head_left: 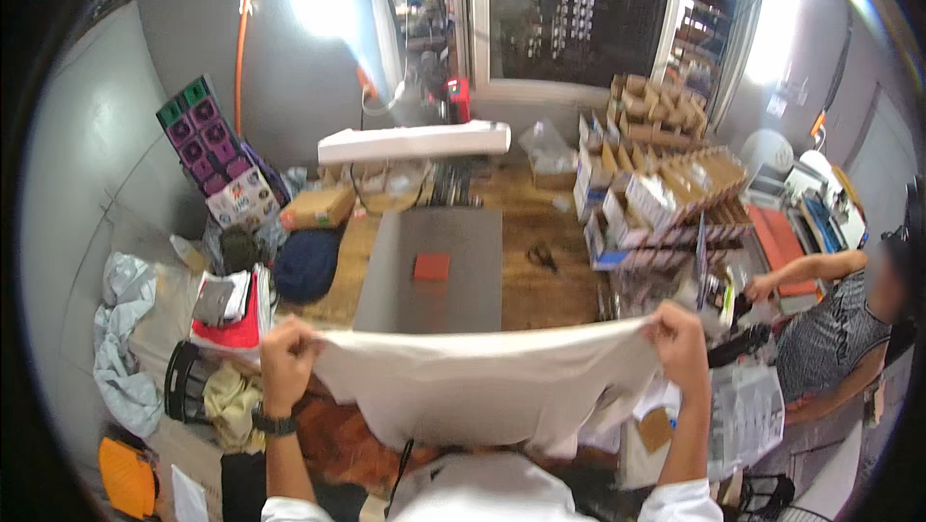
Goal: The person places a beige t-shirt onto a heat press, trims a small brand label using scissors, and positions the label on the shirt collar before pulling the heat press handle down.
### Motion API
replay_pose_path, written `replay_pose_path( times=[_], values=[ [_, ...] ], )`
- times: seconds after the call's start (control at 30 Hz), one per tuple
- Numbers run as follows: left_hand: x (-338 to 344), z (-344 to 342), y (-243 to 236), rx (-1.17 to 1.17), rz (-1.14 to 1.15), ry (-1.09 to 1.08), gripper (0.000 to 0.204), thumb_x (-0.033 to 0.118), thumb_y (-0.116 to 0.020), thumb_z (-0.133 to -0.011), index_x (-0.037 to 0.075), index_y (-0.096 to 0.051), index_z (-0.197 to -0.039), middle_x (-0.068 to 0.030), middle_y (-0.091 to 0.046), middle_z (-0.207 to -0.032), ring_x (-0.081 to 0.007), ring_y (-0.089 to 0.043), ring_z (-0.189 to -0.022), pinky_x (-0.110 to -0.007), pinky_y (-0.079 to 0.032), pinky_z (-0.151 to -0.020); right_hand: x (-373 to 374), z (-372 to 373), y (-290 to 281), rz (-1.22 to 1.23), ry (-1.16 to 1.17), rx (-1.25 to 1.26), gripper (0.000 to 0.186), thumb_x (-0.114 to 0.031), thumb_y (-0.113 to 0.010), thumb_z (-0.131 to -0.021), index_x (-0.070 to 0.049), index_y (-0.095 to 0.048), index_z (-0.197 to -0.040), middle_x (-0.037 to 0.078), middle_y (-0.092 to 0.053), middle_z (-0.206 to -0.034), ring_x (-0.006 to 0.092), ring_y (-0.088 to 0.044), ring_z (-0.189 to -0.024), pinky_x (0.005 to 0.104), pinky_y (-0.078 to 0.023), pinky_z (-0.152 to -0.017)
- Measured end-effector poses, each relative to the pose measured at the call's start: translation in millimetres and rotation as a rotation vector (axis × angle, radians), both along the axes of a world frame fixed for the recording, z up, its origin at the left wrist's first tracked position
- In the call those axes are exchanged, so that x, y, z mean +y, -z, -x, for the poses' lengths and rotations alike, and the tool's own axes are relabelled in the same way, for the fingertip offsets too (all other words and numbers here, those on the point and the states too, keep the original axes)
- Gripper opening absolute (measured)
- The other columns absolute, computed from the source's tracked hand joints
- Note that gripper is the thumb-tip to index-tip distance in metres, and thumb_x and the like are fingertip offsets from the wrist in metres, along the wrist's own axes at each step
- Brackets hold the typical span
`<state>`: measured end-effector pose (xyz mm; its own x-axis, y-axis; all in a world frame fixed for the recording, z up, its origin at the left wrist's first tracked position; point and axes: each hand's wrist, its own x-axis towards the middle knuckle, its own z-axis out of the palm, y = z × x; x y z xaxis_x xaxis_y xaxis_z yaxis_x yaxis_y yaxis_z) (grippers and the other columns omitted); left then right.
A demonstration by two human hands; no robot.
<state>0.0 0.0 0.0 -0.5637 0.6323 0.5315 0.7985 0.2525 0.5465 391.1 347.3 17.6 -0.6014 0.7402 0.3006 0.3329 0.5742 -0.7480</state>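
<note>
Both hands raised, well apart, at about the same height. Left hand (pixel 289 350): fingers bent, pinching the upper left corner of a beige garment (pixel 482 382). Right hand (pixel 677 337): thumb and fingers pinched on the upper right corner. Garment hangs stretched between the two hands, in front of the torso; top edge nearly straight, sagging slightly at mid-span, lower part in loose folds. Dark wristwatch (pixel 277 423) on left wrist.

Beyond the garment: wooden counter (pixel 545 305) bearing a grey rectangular board (pixel 473 276). Near edge of board meets the garment's top edge in this view; contact cannot be told. Small red square (pixel 431 266) lies on the board. Dark scissors (pixel 542 255) on the wood, right of the board. Long white bar-shaped device (pixel 415 143) past the board's far end.

Left of board: dark blue cloth item (pixel 307 264), with a cardboard box (pixel 318 206) just behind it. Farther left: stack of folded fabric (pixel 231 315), red and white among the layers. Right of scissors: tiered cardboard bins (pixel 690 189), divided into compartments. Clear plastic container (pixel 748 421) to the right of the right forearm. Co-worker (pixel 834 339) at far right, one arm extended toward the items beside the bins.
</note>
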Motion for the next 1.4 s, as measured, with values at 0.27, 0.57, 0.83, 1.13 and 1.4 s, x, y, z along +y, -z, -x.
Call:
replay_pose_path(
  times=[0.27, 0.57, 0.83, 1.13, 1.4],
  values=[
    [-3.8, 14.2, -8.9, -0.134, -0.047, -0.082, 0.027, 0.009, -0.084, -0.076, -0.002, -0.060, -0.068, -0.0012, -0.052, -0.066, -0.0085, -0.044, -0.061, -0.029, -0.035, -0.056, 3.6, 7.2, 9.5, 0.151, 0.023, 0.103, 0.039, -0.032, -0.076, -0.088, 0.000, -0.059, -0.074, -0.004, -0.049, -0.067, 0.0068, -0.042, -0.066, 0.0259, -0.035, -0.057],
    [-65.2, 14.6, 6.7, -0.018, -0.084, -0.128, 0.026, 0.024, -0.077, -0.084, -0.002, -0.070, -0.084, -0.0068, -0.059, -0.076, -0.0191, -0.058, -0.073, -0.030, -0.043, -0.065, -38.8, 31.6, 39.7, -0.091, 0.001, 0.159, 0.041, -0.036, -0.074, -0.088, 0.003, -0.064, -0.080, 0.005, -0.054, -0.077, 0.0170, -0.053, -0.074, 0.0289, -0.040, -0.066],
    [-13.4, 73.8, 59.0, -0.006, -0.341, -0.473, 0.041, 0.036, -0.049, -0.104, -0.002, -0.055, -0.089, -0.0126, -0.053, -0.082, -0.0276, -0.054, -0.079, -0.039, -0.043, -0.076, -58.8, 116.7, 75.4, -0.047, 0.381, 0.302, 0.046, -0.044, -0.075, -0.087, 0.000, -0.063, -0.079, -0.001, -0.050, -0.070, 0.0102, -0.045, -0.068, 0.0252, -0.036, -0.061],
    [-41.9, 177.1, 71.5, 0.100, -0.324, -0.243, 0.046, 0.044, -0.060, -0.097, 0.001, -0.053, -0.085, -0.0101, -0.051, -0.076, -0.0253, -0.050, -0.070, -0.038, -0.043, -0.067, -62.2, 150.0, 50.8, -0.073, 0.396, 0.215, 0.055, -0.052, -0.078, -0.080, -0.001, -0.059, -0.071, -0.002, -0.048, -0.065, 0.0103, -0.045, -0.063, 0.0267, -0.033, -0.056],
    [172.3, 368.3, 124.0, 0.030, -0.110, -0.085, 0.028, 0.024, -0.074, -0.087, -0.002, -0.063, -0.084, -0.0151, -0.061, -0.073, -0.0324, -0.056, -0.064, -0.039, -0.046, -0.061, 167.1, 357.6, 117.4, 0.007, 0.258, -0.177, 0.038, -0.034, -0.079, -0.081, 0.003, -0.070, -0.085, 0.016, -0.068, -0.077, 0.0201, -0.059, -0.070, 0.0370, -0.047, -0.066]
  ],
)
